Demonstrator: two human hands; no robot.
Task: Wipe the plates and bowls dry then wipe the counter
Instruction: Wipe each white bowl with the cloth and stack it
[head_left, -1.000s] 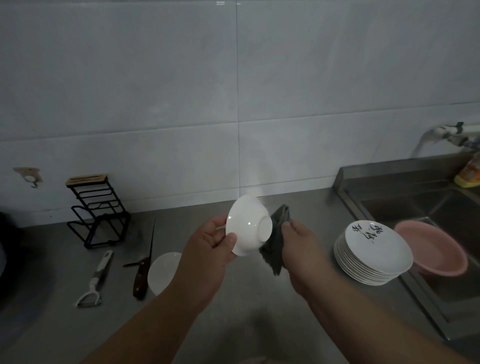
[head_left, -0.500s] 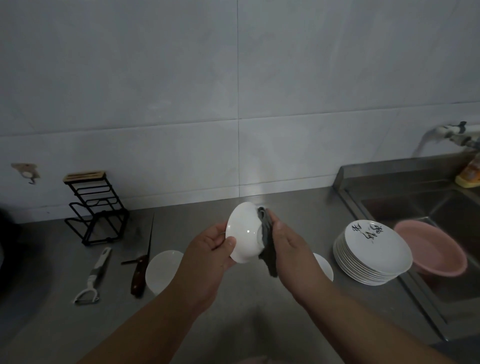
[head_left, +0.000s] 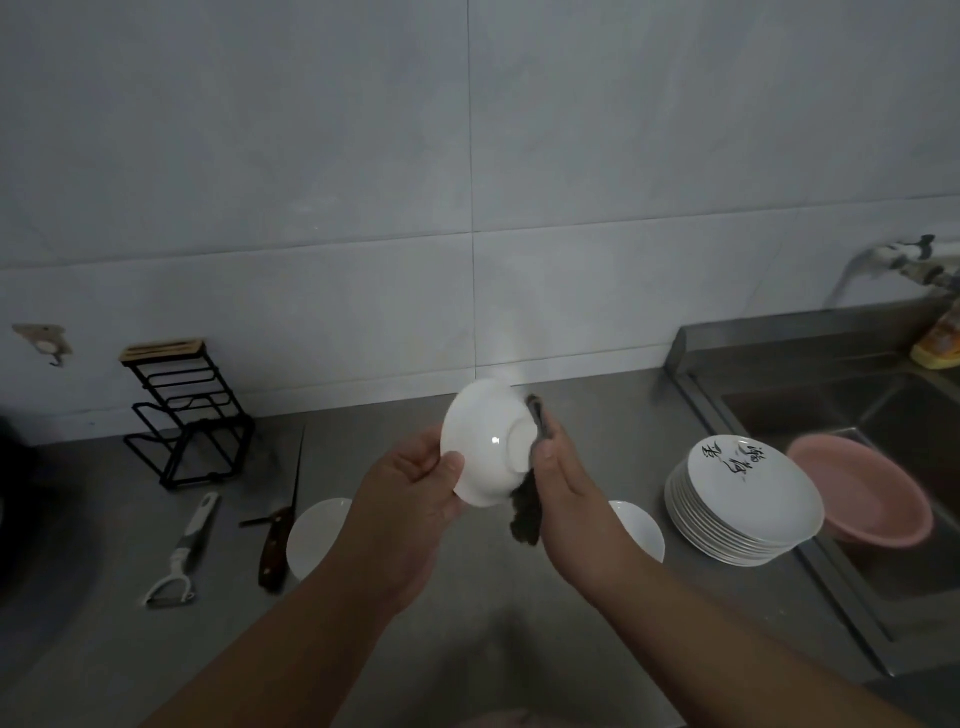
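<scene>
Bowl (head_left: 485, 441) between cloth (head_left: 524, 517) and left hand (head_left: 410, 493)

A kitchen: pale tiled wall (head_left: 623, 156) behind a steel tabletop (head_left: 597, 426), a sink (head_left: 857, 415) with a tap (head_left: 904, 260) at far right, stacked plates (head_left: 743, 509) beside it, a knife (head_left: 283, 525) and peeler (head_left: 182, 551) lying left.

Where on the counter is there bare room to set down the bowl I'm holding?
Bare steel counter lies behind your hands, between the wall and the plate stack. More lies near you, below the peeler. It is crowded left around the knife and the bowl beside it, and right between the other bowl and the stack.
</scene>
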